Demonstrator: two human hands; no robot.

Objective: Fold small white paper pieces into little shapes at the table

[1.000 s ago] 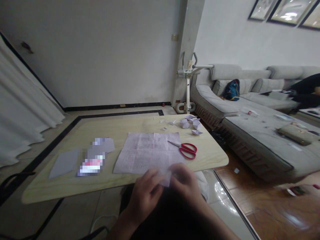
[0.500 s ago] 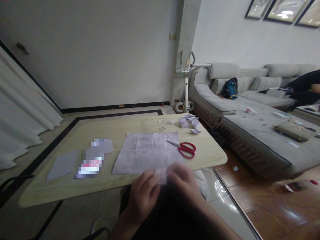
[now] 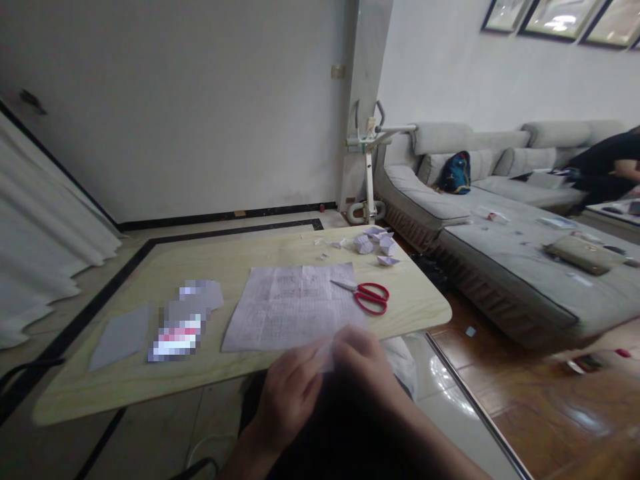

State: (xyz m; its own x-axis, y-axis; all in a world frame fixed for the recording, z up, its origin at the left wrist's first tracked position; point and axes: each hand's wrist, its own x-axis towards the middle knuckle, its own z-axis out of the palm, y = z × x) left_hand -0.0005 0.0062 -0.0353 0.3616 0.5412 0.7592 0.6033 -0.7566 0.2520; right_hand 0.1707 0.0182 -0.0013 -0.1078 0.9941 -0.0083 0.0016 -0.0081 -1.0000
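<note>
The left hand (image 3: 293,380) and right hand (image 3: 361,357) met at the table's (image 3: 417,303) near edge, their fingers bent and drawn close, pinching a small paper (image 3: 328,359) between them. It sat just before the printed sheet (image 3: 290,307); its visible part ran roughly up and down in view — the fingers hid the rest, so its full length could not be told. Half a second earlier, more of the paper had shown above the left fingers. The scissors (image 3: 357,289) lay as before, blades pointing left over the sheet.
</note>
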